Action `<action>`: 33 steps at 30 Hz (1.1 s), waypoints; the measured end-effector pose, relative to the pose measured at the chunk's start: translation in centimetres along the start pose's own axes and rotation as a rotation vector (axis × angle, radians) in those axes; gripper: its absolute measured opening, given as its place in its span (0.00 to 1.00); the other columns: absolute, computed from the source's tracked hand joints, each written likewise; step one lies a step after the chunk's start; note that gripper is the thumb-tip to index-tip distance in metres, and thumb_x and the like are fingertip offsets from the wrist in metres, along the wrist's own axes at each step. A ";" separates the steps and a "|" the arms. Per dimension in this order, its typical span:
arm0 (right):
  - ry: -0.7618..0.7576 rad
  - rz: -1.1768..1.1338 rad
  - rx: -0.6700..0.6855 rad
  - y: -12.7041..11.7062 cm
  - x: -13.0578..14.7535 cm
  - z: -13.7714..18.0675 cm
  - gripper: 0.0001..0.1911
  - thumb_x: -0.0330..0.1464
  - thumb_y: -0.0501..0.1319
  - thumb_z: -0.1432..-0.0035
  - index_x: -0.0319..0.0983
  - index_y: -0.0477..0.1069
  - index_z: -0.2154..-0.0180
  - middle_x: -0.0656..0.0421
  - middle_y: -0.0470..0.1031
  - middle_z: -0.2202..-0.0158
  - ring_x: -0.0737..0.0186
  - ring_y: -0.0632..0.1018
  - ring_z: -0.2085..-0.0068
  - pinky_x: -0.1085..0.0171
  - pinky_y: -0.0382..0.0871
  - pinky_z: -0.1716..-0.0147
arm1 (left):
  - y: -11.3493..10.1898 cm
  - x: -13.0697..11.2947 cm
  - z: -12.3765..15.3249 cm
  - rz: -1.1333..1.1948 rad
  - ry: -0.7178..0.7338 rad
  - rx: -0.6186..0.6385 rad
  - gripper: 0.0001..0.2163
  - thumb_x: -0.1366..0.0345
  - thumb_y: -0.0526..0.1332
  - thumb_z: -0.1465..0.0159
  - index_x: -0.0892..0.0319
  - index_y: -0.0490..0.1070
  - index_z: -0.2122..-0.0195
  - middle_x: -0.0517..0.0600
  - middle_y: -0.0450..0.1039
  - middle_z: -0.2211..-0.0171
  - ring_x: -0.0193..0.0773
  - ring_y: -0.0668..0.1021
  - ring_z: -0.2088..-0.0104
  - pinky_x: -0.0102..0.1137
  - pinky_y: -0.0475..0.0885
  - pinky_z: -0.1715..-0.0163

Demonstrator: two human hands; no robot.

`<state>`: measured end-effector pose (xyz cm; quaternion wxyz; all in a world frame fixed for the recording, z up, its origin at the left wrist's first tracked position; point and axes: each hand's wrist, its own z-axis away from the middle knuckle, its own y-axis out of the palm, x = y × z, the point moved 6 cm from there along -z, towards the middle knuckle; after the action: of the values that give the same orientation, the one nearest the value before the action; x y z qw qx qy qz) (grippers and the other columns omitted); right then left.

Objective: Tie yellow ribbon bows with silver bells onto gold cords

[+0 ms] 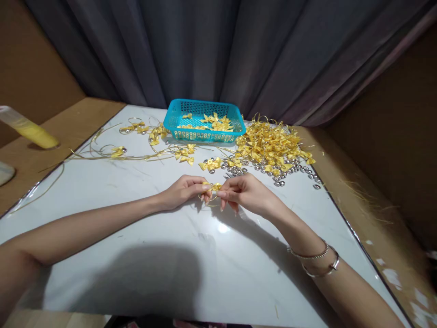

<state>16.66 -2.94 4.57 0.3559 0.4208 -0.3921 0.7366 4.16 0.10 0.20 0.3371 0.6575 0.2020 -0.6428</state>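
Note:
Between my two hands, above the middle of the white tabletop (146, 241), is a small yellow ribbon bow (215, 187). A loop of thin gold cord (211, 205) hangs below it. My left hand (187, 191) pinches the bow's left side between thumb and fingers. On the other side, my right hand (241, 193) grips the right side of the bow, its fingertips curled. The fingers partly cover the bow and cord. Just beyond my hands lie loose silver beads (235, 169) and more bows (210, 164).
A turquoise plastic basket (205, 137) with several bows stands at the back. To its right is a heap of yellow bows with gold cords (273, 141). Gold cord strands (136, 158) stretch left. A bottle with yellow contents (30, 130) is at far left, before a dark curtain (191, 50).

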 end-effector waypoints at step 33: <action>-0.058 -0.062 -0.008 -0.2 0.2 0.1 0.11 0.25 0.60 0.48 0.35 0.70 0.81 0.62 0.69 0.86 0.74 0.65 0.85 0.70 0.60 0.83 | 0.0 0.0 0.1 0.095 -0.009 -0.015 0.09 0.62 0.63 0.42 0.64 0.75 0.74 0.48 0.73 0.76 0.30 0.71 0.73 0.25 0.64 0.69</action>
<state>16.77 -2.85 4.88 0.3687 0.4524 -0.3921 0.7111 4.14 0.01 0.16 0.3728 0.6612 0.1738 -0.6274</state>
